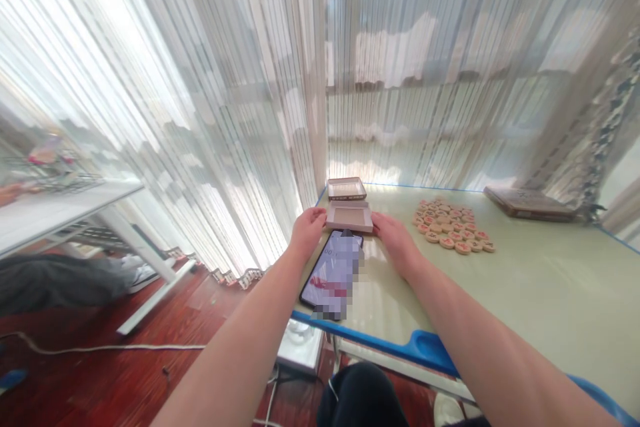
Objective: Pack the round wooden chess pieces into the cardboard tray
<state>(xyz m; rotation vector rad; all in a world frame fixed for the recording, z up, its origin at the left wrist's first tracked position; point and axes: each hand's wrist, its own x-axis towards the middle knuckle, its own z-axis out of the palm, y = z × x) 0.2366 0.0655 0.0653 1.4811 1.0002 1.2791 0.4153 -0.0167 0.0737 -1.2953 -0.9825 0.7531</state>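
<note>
Both hands are at a shallow, open cardboard box (349,216) on the table, one at each end. My left hand (309,228) has its fingers curled at the box's left end. At the right end, my right hand (393,235) grips with the thumb and fingers. Nothing shows inside this box. Just behind it lies a second shallow box part (347,188) with a dark rim and a pale inside. A phone (327,273) with a lit screen rests in front of the box, between my forearms. To the right, round wooden Chinese chess pieces (450,227) lie in a cluster.
A flat brown box (530,204) lies at the back right of the pale table (540,293), which has a blue edge. Sheer curtains (400,100) hang behind. At left stands a white desk (75,203) with another person's hand and leg. Cables cross the red floor (200,320).
</note>
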